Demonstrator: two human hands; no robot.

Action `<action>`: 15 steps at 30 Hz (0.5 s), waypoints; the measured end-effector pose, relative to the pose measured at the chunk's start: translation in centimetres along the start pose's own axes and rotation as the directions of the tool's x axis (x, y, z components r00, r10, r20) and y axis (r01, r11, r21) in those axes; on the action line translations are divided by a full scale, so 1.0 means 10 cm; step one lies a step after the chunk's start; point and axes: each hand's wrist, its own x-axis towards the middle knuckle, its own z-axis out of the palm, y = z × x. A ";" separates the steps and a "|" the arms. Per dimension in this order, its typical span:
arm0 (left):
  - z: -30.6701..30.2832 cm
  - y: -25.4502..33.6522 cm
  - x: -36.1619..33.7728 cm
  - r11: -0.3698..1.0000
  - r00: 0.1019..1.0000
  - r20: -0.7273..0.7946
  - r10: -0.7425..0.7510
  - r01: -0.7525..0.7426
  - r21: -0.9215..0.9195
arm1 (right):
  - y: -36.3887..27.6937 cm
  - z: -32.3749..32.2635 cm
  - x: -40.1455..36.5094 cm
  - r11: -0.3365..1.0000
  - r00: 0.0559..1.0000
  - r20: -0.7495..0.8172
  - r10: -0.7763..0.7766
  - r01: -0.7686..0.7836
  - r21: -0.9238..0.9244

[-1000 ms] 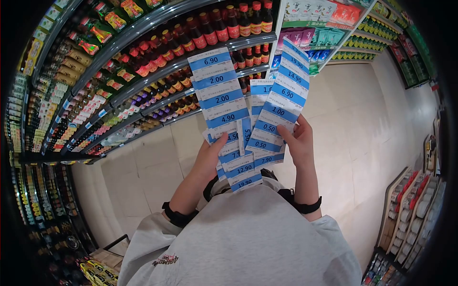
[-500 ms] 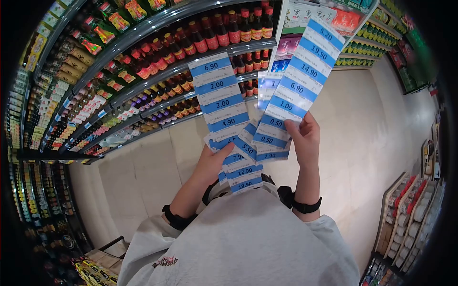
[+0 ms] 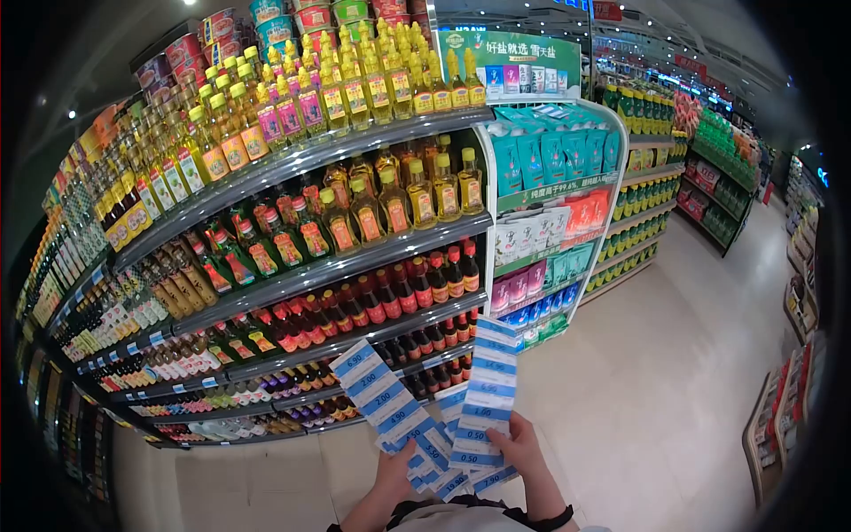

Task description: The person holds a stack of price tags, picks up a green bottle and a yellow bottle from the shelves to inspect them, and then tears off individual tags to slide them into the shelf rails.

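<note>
Blue-and-white strips of price labels fan out low in the view. My left hand [image 3: 393,474] pinches the left strips [image 3: 381,396], which lean up to the left and show 6.90, 2.00 and 4.90. Between the thumb and fingers of my right hand [image 3: 523,452] is the right strip [image 3: 493,377], nearly upright, with 1.00 and 0.50 near the thumb. More label strips [image 3: 434,452] overlap between the two hands. Beyond the strips stands a shelf [image 3: 355,257] of sauce and oil bottles.
A white rack [image 3: 618,142] with bagged goods adjoins the bottle shelf. Behind it are shelves of yellow-green bottles [image 3: 638,204]. Pale floor [image 3: 638,381] runs back along an aisle at the right. A low wooden-edged shelf [image 3: 761,434] stands at the right.
The view has tilted up, so the upper shelves and the aisle now show. Both hands and the strips appear lower in the frame, and the right strip is more upright.
</note>
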 end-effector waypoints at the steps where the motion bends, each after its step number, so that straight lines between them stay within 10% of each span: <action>1: 0.03 0.02 -0.02 0.999 0.999 -0.017 -0.028 0.028 -0.021 | 0.01 0.02 -0.03 0.999 0.996 0.079 0.048 -0.046 -0.019; 10: 0.08 0.12 -0.09 0.993 0.996 0.079 -0.031 0.040 -0.114 | 0.01 -0.27 0.14 0.994 0.973 -0.205 -0.108 0.109 -0.003; 12: 0.06 0.12 -0.11 0.998 0.995 0.096 -0.037 0.041 -0.039 | -0.09 -0.40 0.18 0.815 0.869 -0.319 -0.378 0.148 -0.561; 13: 0.06 0.11 -0.12 0.998 0.992 0.115 -0.046 0.042 0.038 | -0.21 -0.33 0.17 0.814 0.869 -0.319 -0.379 0.148 -0.562; 15: 0.05 0.06 -0.07 0.992 0.992 0.122 -0.031 0.015 0.124 | -0.45 -0.08 0.10 0.752 0.961 -0.255 -0.105 -0.091 -0.653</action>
